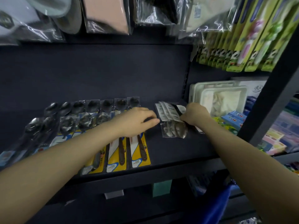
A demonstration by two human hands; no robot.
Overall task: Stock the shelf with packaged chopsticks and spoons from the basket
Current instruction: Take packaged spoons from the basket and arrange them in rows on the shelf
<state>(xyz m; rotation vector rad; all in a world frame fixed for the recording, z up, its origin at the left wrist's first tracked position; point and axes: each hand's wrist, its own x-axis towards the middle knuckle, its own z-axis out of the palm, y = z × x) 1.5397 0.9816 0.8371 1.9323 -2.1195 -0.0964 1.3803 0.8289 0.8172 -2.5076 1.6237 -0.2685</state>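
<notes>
Toward the right end of the shelf, near its back panel, sits the small stack of clear packets I am squaring up: grey-and-white header cards fanned on top, spoon bowls showing through the plastic below. My right hand has its fingers curled onto the stack's right edge, pinching the top packets, while my left hand reaches in from the other side, fingers relaxed and slightly bent, thumb tip just touching the stack's left edge and holding nothing. Left of that, two rows of packaged spoons already lie overlapped across the shelf, the nearer row on yellow cards running out to the front edge. To do this well, I judge I should press both sides inward together so the fan closes, then keep the stack parallel to the spoon rows with a gap between. Beyond the shelf's right upright stand white trays; the basket is not clearly in view.
</notes>
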